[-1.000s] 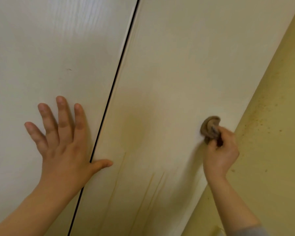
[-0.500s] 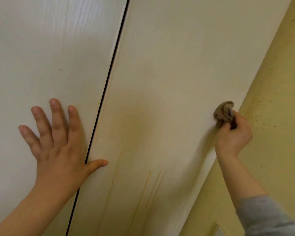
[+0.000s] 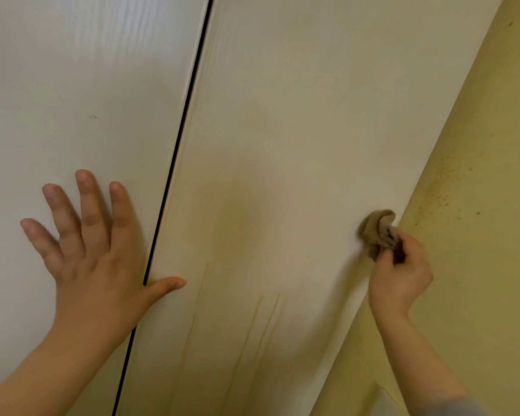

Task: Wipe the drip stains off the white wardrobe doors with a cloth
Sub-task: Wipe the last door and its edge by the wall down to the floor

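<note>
Two white wardrobe doors fill the view, split by a dark gap [image 3: 174,163]. My left hand [image 3: 93,256] lies flat with spread fingers on the left door [image 3: 72,85], its thumb reaching across the gap. On the right door [image 3: 297,115], near its right edge, my right hand [image 3: 400,274] grips a bunched brown cloth [image 3: 379,229] that touches the door. Thin yellowish drip stains [image 3: 255,334] run down the lower part of the right door, below a faint smudged patch [image 3: 240,223].
A yellow wall [image 3: 478,205] adjoins the right door's edge, speckled with small brown spots [image 3: 445,187]. A grey sleeve cuff [image 3: 466,406] shows at the bottom right.
My right hand with the cloth went up and right along the door's edge, then came back down and left. My left hand stayed flat on the left door.
</note>
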Available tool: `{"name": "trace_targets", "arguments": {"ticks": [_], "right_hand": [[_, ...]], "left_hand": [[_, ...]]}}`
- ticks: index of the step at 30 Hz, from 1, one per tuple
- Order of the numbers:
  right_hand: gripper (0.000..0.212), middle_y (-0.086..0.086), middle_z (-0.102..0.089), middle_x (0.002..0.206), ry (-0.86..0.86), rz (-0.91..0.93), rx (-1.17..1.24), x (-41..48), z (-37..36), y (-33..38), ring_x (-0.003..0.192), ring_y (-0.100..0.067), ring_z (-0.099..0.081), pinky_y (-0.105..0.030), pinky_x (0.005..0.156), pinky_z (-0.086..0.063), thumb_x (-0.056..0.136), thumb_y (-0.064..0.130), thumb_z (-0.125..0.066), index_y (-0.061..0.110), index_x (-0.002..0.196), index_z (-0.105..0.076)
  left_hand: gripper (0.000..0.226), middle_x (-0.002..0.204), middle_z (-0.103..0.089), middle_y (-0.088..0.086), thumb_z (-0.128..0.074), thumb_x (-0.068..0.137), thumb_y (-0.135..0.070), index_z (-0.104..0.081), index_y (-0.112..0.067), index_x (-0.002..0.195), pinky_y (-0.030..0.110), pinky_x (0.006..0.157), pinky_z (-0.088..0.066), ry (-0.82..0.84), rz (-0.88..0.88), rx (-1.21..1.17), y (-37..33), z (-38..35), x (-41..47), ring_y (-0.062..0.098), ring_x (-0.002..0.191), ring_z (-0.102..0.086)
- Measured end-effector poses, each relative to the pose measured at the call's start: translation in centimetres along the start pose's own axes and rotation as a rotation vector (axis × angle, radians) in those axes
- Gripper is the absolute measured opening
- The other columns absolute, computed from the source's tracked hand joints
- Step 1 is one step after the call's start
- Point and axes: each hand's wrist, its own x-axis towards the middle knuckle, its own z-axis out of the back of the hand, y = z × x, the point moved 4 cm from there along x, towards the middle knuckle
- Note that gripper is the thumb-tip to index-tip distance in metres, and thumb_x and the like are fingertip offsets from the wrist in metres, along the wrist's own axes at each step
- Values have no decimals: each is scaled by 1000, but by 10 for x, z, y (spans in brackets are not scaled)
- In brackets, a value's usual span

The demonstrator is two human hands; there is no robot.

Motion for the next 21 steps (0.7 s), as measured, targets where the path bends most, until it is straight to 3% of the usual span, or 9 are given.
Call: {"name": "trace_targets", "arguments": {"ticks": [3, 7, 11, 15, 17, 21], "right_hand": [[42, -9, -68, 110, -46, 49, -57, 45, -10, 9, 99, -15, -60, -20, 91, -42, 79, -7, -52, 6, 115, -69], [41, -15, -67, 110, -21, 46, -136, 26, -14, -4, 101, -28, -61, -15, 89, -36, 77, -11, -54, 2, 113, -68], [37, -17, -67, 103, 37, -3, -186, -43, -6, -30, 94, -33, -62, -23, 83, -39, 72, -18, -57, -2, 104, -68], [36, -7, -65, 99, 103, -200, -125, -91, 5, -42, 89, -23, -60, -31, 80, -44, 78, -17, -57, 5, 104, -69], [34, -6, -67, 100, 27, -320, -57, -86, 10, -45, 92, -21, -61, -30, 86, -46, 82, -12, -56, 6, 107, -70], [31, -13, -70, 107, -139, -386, -56, -53, 11, -46, 99, -26, -63, -30, 92, -47, 85, -5, -55, 2, 112, -69]], "left_hand": [[154, 162, 6, 22, -85, 33, -58, -5, -10, 156, 85, 101, -9, -3, 5, 17, 0, -3, 0, 54, 145, 5], [151, 161, 7, 22, -77, 34, -62, -5, -11, 156, 86, 98, -15, 10, -2, 19, 1, -4, 2, 56, 143, 3], [143, 161, 8, 21, -68, 41, -65, -2, -12, 157, 85, 102, -9, -4, -7, 17, -1, -3, 1, 55, 143, 5], [141, 161, 8, 22, -69, 43, -64, -4, -11, 156, 83, 103, -7, -10, -11, 24, -2, -2, -1, 55, 144, 5], [142, 161, 8, 22, -72, 42, -64, -3, -12, 156, 82, 104, -6, -10, -7, 30, -2, -2, 0, 54, 144, 5], [142, 161, 8, 22, -73, 42, -63, -3, -12, 155, 82, 105, -6, -1, 11, 24, -2, -2, -1, 55, 144, 6]]}}
